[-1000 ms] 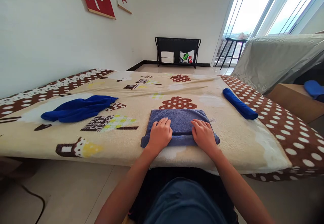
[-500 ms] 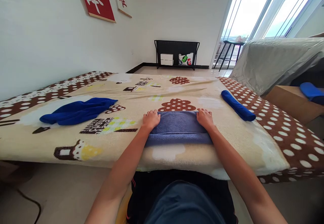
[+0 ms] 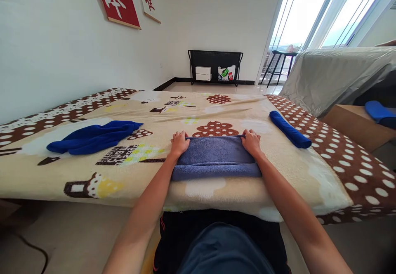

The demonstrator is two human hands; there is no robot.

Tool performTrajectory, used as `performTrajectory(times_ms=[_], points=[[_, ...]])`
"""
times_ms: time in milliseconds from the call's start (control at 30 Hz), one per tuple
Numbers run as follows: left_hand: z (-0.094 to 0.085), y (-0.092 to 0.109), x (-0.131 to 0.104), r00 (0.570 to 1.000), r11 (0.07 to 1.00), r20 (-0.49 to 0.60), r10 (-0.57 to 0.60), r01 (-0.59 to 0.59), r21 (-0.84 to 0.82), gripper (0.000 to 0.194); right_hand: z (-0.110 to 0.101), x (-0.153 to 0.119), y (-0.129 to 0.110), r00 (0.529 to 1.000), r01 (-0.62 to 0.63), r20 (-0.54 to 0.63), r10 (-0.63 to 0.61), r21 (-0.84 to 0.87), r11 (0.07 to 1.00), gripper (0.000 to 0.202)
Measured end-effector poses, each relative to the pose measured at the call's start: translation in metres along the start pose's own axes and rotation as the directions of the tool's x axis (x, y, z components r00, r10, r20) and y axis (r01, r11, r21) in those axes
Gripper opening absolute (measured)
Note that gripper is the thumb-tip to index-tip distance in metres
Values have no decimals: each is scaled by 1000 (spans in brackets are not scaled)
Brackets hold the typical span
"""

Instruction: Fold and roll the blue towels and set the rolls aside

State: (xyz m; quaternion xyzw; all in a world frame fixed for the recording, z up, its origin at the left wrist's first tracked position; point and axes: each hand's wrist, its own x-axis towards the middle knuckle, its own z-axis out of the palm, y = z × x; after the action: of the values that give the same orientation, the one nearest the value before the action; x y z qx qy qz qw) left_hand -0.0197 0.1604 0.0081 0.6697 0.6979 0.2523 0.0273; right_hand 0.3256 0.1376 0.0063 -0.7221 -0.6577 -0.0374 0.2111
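Observation:
A grey-blue towel [image 3: 216, 150] lies on the bed in front of me, folded into a wide strip with a thicker fold along its near edge. My left hand [image 3: 180, 142] grips its far left corner, fingers closed. At the far right corner my right hand [image 3: 251, 142] pinches the cloth between thumb and fingers. Off to the left, a dark blue towel [image 3: 94, 138] lies loose and crumpled. To the right rests a dark blue rolled towel [image 3: 290, 129], a neat cylinder set at a slant.
A cream patterned blanket [image 3: 148, 133] with brown dotted borders covers the bed. Beyond it stands a black rack [image 3: 215, 61] against the wall. At right are a cardboard box [image 3: 352, 121], a plastic-covered piece of furniture [image 3: 337, 67] and a stool [image 3: 283, 61].
My left hand has shifted slightly left, and the towel's left end has spread that way. The right hand stays nearly in place, now pinching the corner more plainly.

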Motion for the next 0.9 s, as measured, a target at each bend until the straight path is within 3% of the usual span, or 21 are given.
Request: performTrajectory(times_ms=[133, 400, 733, 900], points=[[0, -3, 6, 996, 988, -89, 1, -15, -151, 8, 1, 2, 2, 992, 18, -123, -12, 45, 999, 19], [0, -5, 12, 957, 910, -278, 78, -182, -374, 8, 4, 9, 5, 953, 43, -304, -8, 110, 993, 17], [3, -6, 13, 929, 849, -363, 77, -252, -464, 12, 6, 10, 4, 937, 32, -350, 13, 122, 992, 22], [5, -6, 10, 960, 890, -275, 45, -164, -425, 12, 7, 7, 3, 962, 11, -274, 20, 112, 994, 25]])
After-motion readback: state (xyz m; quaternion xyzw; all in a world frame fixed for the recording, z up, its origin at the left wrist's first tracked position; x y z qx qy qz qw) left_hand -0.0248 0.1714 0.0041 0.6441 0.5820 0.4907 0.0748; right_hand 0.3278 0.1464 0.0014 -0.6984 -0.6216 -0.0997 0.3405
